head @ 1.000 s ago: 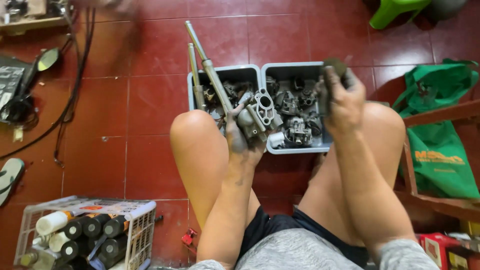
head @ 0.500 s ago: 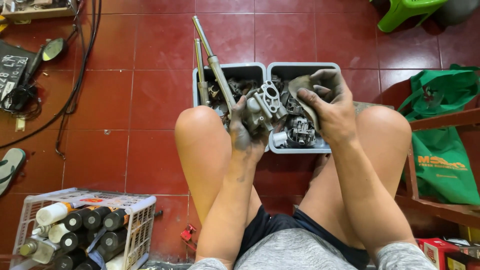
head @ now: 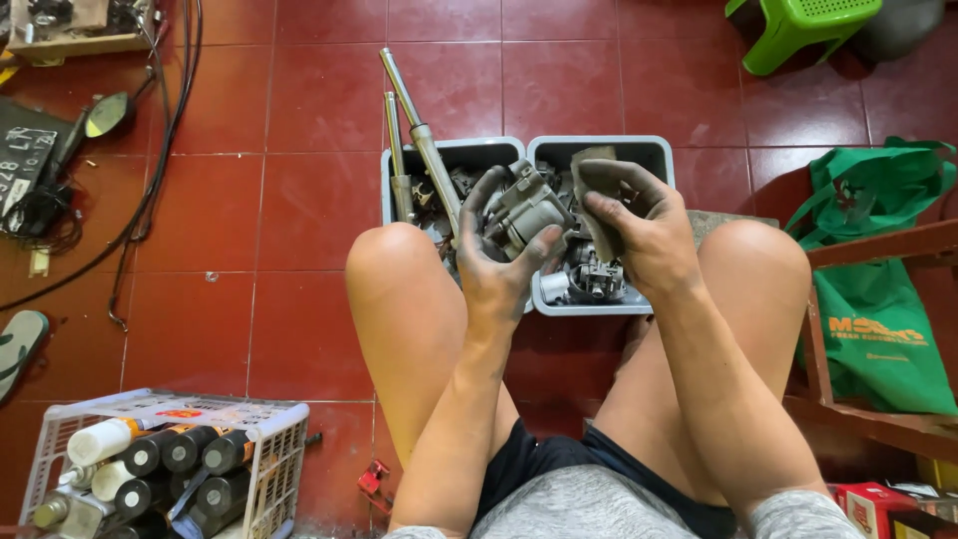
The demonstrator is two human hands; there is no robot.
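Observation:
My left hand (head: 504, 260) grips a grey metal carburetor (head: 527, 208), held up between my knees. Close beside it, my right hand (head: 644, 235) pinches a folded piece of grey sandpaper (head: 597, 185), its lower end almost touching the carburetor. Both hands are smeared with black grime. Beneath them on the red tiled floor stand two grey plastic bins (head: 654, 152) side by side, filled with several more dirty metal engine parts. Two long metal fork tubes (head: 417, 130) lean out of the left bin toward the far left.
A white wire crate (head: 60, 429) of spray cans and bottles stands at lower left. A green bag (head: 878, 309) hangs on a wooden frame (head: 878, 245) at right, with a green plastic stool (head: 798, 25) beyond. Cables, a mirror (head: 105, 112) and a sandal (head: 18, 344) lie at left.
My right hand came down from above the right bin toward the left hand, bringing the sandpaper next to the carburetor. The left hand lifted and turned the carburetor slightly.

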